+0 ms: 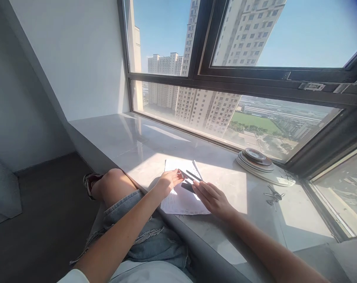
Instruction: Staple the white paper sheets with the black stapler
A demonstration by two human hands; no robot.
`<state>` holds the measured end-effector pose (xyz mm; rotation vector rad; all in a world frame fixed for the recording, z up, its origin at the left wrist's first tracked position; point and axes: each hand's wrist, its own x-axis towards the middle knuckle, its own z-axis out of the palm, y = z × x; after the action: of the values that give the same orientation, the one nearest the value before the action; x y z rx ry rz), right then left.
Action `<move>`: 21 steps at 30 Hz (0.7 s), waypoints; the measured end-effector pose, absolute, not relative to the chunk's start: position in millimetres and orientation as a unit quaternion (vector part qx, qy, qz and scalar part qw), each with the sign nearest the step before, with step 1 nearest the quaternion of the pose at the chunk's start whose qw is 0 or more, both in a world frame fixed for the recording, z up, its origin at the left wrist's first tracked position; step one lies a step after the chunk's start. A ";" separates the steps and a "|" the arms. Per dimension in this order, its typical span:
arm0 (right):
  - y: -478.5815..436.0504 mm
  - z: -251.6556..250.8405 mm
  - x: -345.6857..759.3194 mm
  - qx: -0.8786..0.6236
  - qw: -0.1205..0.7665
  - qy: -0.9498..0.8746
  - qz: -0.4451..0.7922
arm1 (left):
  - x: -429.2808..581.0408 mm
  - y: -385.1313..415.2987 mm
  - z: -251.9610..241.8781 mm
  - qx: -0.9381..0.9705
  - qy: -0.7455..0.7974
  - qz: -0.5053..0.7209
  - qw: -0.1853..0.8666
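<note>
A white sheet of printed paper (pixel 181 198) lies on the grey stone windowsill (pixel 131 141) in sunlight. My left hand (pixel 169 180) rests on the paper's left part, its fingers pinched round the end of a thin dark pen-like object (pixel 186 175) that lies across the sheet. My right hand (pixel 212 196) lies over the paper's right edge with its fingers stretched out flat, the fingertips next to the dark object. A second dark strip beneath the fingers may be the object's shadow.
A stack of round plates (pixel 256 161) stands on the sill at the right, near the window. Small metal keys or clips (pixel 273 195) lie beside it. My bent knee in torn denim shorts (pixel 116 184) rests against the sill's front edge. Dark floor lies at the left.
</note>
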<state>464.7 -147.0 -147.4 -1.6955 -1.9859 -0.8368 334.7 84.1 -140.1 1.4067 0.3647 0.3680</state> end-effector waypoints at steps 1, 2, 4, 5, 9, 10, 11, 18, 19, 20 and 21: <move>-147.0 -147.1 464.4 -0.604 0.191 -0.712 -0.303 | 334.2 84.2 -140.4 0.638 0.160 0.164 0.735; -146.9 -146.9 464.0 -0.602 0.183 -0.713 -0.310 | 333.1 83.8 -140.5 0.645 0.152 0.162 0.731; -146.5 -146.9 463.6 -0.595 0.173 -0.711 -0.332 | 330.0 81.7 -140.3 0.669 0.142 0.160 0.711; -145.8 -147.2 463.5 -0.591 0.177 -0.708 -0.344 | 328.2 80.3 -139.7 0.681 0.144 0.158 0.700; -138.5 -146.1 459.9 -0.620 0.255 -0.659 -0.342 | 322.1 76.6 -133.7 0.679 0.184 0.176 0.688; -136.0 -144.1 457.3 -0.647 0.285 -0.626 -0.329 | 320.9 77.0 -131.3 0.666 0.203 0.197 0.691; -133.5 -141.5 453.9 -0.680 0.315 -0.586 -0.309 | 319.6 78.0 -128.5 0.651 0.222 0.222 0.691; -118.2 -134.8 432.6 -0.807 0.466 -0.363 0.019 | 309.2 81.7 -104.0 0.643 0.255 0.353 0.631; -116.5 -136.9 432.4 -0.810 0.464 -0.356 0.036 | 307.6 79.3 -100.7 0.654 0.240 0.357 0.623; -115.3 -138.8 432.4 -0.813 0.456 -0.359 0.042 | 306.0 76.1 -97.8 0.665 0.222 0.350 0.621; -114.5 -139.8 432.4 -0.813 0.449 -0.369 0.033 | 304.4 72.2 -95.3 0.677 0.203 0.333 0.624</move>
<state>432.4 -114.5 -139.8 -2.0113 -0.9119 0.0813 304.4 72.2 -95.3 1.5550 0.4665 0.7648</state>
